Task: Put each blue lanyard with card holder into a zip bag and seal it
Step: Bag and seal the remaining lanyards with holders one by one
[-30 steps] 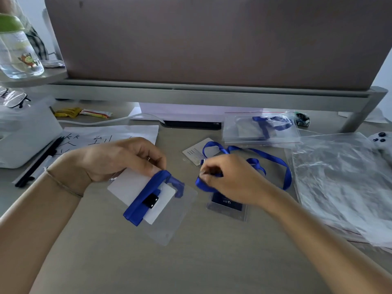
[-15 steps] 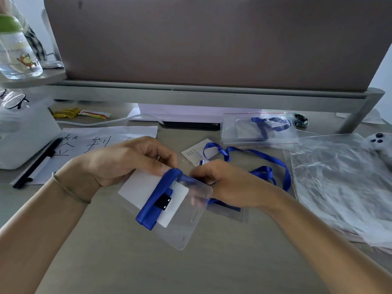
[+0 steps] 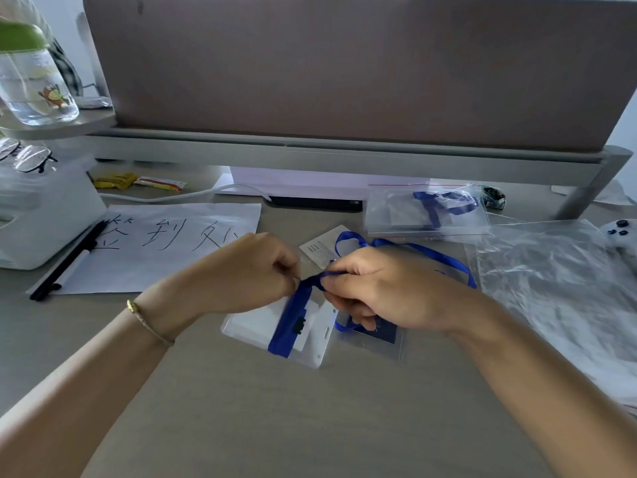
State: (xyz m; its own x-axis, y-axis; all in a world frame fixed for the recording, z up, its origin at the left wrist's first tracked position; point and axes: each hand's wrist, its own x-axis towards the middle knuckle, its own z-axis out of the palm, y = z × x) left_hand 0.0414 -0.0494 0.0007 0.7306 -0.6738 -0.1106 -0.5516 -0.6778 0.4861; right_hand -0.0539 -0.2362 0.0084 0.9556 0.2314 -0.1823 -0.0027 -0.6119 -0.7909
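Right at the middle of the tabletop (image 3: 241,426): left hand (image 3: 248,274) and right hand (image 3: 386,291) knuckle to knuckle, fingers curled, both pinching the top of a folded blue lanyard (image 3: 293,319). Draped down across a clear card holder (image 3: 310,343) with a white card inside, lying flat just below the hands. Just right of that holder, a second holder (image 3: 382,336) with a dark card, half buried under the right hand. Behind the hands, another blue lanyard (image 3: 424,251) looping loose over the tabletop, one end lost beneath the right hand. Further back and right of the holder, a sealed zip bag (image 3: 427,210), red strip along the top, blue strap and holder already inside. Far right, a crumpled pile of empty zip bags (image 3: 558,291), cut off at the frame edge. Left of the hands, a sheet of paper (image 3: 165,243) with handwriting, black pen (image 3: 65,260) alongside. Fingertips tucked under; exact grip hard to make out.
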